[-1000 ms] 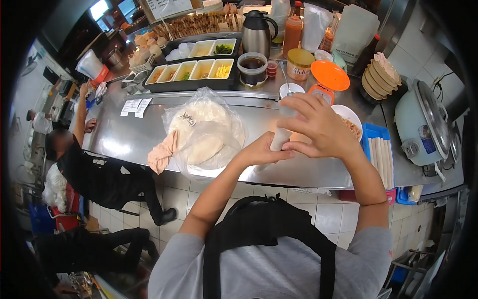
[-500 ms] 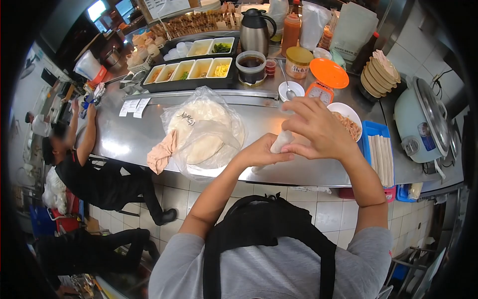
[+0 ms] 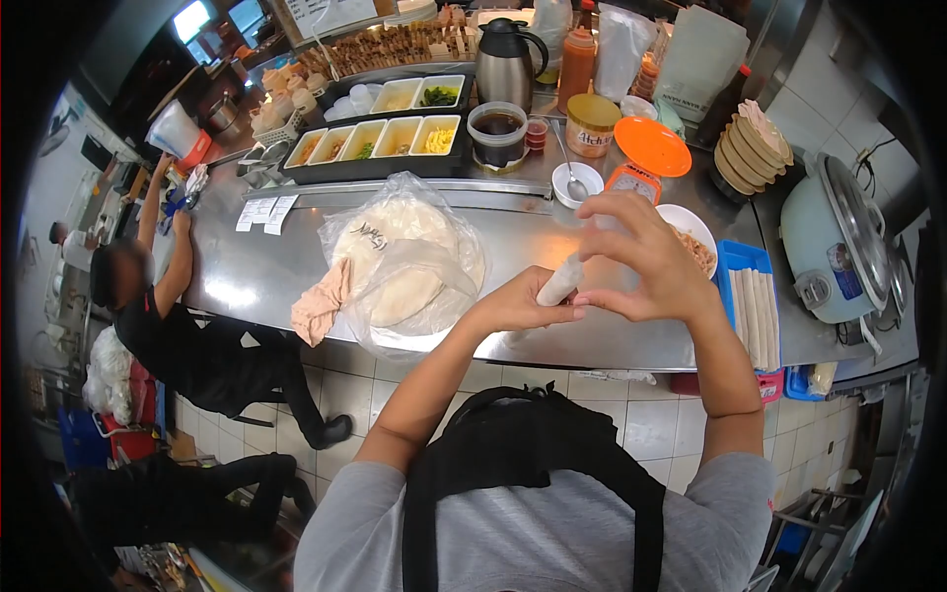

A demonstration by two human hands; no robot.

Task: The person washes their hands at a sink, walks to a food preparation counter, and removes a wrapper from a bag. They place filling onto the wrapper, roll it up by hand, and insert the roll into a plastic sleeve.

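Note:
A whitish wrapped roll (image 3: 560,281) stands tilted in my left hand (image 3: 520,303), whose fingers close round its lower part. My right hand (image 3: 639,261) is curved at the roll's right side, with thumb and fingers spread apart; the thumb is close to the roll. To the left, round white wrapper sheets (image 3: 404,259) lie in a clear plastic bag, with a peach-coloured cloth (image 3: 324,301) at its edge. Right of my right hand are a white bowl of filling (image 3: 693,237) and a blue tray (image 3: 728,259) holding several long rolls.
Behind my hands stand a small white bowl (image 3: 576,185) with a spoon, an orange scale (image 3: 651,148), a jar (image 3: 592,126) and a steel jug (image 3: 506,69). A black condiment holder (image 3: 375,172) is at the back. A cooker (image 3: 834,242) stands right; a co-worker (image 3: 197,365) is left.
My right hand's fingers have opened away from the roll, leaving more of the roll visible. My left hand still holds it. The co-worker's head and arms have shifted.

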